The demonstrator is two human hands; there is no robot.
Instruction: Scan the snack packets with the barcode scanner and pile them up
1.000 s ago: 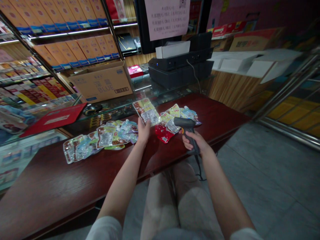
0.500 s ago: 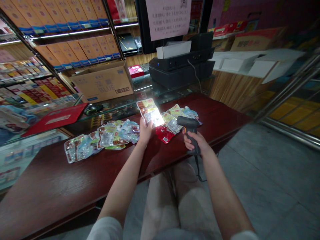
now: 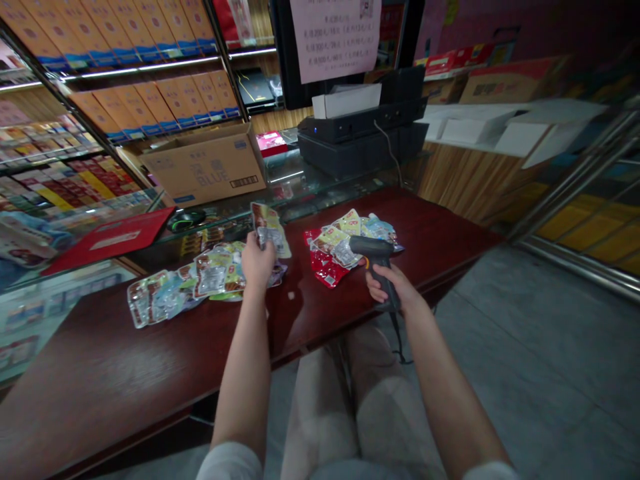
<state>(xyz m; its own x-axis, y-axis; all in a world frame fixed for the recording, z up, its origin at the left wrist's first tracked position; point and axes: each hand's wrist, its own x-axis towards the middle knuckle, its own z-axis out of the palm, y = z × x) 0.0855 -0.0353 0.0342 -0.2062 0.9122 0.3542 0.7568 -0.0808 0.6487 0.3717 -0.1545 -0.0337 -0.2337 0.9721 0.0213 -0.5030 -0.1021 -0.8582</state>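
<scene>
Between the fingers of my left hand is a shiny snack packet, brown and yellow-green, held up over the left pile of packets. That pile spreads along the table, with yellow, blue and silver packets overlapping. My right hand is wrapped round the handle of a black barcode scanner, its head pointing left. Just behind the scanner lies a smaller pile of yellow and blue packets. A red packet sticks out from under it at the front.
The dark red wooden table meets a glass counter behind. On the counter stand an open cardboard box, a computer mouse, a red folder and a black cash register. The scanner's cable hangs over the table's front edge.
My left hand has moved left with the packet, from between the piles to above the left one. The bright glare on the packet is gone. The scanner has barely shifted.
</scene>
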